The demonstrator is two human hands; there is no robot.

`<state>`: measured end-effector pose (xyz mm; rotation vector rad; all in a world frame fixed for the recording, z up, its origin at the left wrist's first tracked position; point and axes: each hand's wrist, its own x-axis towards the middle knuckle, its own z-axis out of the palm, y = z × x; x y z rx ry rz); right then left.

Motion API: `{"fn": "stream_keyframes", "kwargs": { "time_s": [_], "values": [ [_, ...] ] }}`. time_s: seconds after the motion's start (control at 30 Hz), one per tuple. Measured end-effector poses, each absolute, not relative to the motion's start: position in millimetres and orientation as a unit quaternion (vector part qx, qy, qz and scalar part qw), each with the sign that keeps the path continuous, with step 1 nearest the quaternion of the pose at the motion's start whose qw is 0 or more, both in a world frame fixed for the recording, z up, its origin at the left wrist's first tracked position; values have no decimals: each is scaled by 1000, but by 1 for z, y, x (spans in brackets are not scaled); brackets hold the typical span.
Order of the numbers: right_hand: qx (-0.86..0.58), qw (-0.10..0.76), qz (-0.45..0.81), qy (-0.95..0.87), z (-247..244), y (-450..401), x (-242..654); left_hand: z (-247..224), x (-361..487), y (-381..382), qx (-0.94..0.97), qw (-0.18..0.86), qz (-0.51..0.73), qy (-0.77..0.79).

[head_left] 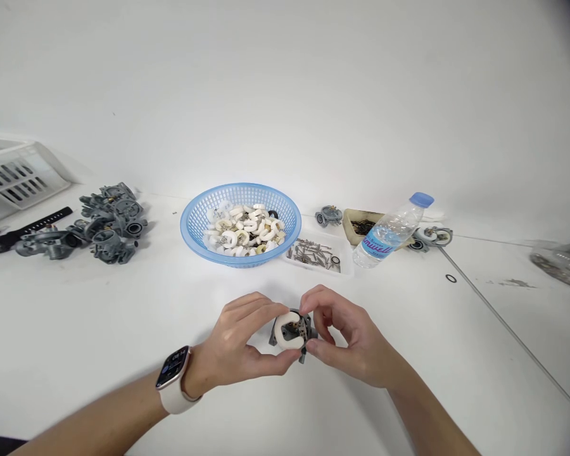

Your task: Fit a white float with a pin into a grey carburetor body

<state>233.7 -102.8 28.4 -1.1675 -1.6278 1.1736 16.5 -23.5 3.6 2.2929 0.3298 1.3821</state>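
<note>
A grey metal carburetor body (312, 330) sits low over the table between my hands, its open side facing up. Across it lies a white C-shaped carburetor float (280, 330). My left hand (247, 339) grips the float, fingertips at its upper edge and thumb at its lower edge. From the other side, my right hand (346, 335) has its index finger and thumb closed about the carburetor's right part, near the float's hinge end. Whether a small pin is between those fingertips is hidden.
Behind my hands stands a blue basket (186, 231) of white floats, beside a small tray (346, 263) of metal pins. A water bottle (384, 234) leans at right. Several carburetor bodies (111, 221) are heaped left near a white crate (52, 168). A black ring (451, 278) lies right.
</note>
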Motion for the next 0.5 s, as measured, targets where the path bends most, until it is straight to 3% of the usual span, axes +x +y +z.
{"fn": "stream_keyframes", "kwargs": {
  "time_s": [0.5],
  "values": [
    [-463,401,456,-646,31,-104,229,3,16,-23,831,209,503,112]
  ]
}}
